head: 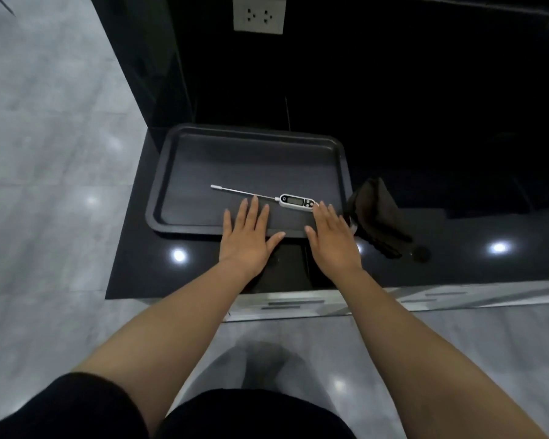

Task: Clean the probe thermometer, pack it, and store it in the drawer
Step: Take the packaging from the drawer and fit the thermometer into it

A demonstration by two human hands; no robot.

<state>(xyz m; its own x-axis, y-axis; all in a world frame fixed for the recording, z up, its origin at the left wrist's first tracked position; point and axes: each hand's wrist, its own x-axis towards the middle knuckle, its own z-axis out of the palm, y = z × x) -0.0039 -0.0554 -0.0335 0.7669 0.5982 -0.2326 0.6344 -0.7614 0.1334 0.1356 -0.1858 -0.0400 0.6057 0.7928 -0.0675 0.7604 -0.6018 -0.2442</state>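
Note:
A white probe thermometer (293, 201) with a small display and a long thin metal probe lies across a dark tray (184, 153), probe tip pointing left with a white cap on its end. My left hand (246, 239) rests flat and empty over the tray's near rim, fingertips just short of the probe. My right hand (332, 237) hovers flat beside it, fingers apart, fingertips almost touching the thermometer's body. A dark folded cloth (376, 213) lies on the counter right of the tray. Drawer fronts (292, 304) show below the counter edge.
The glossy black counter (457, 258) ends at the left next to the grey tiled floor. A dark wall with a white socket (259, 14) stands behind. A small dark round object (420, 252) lies near the cloth.

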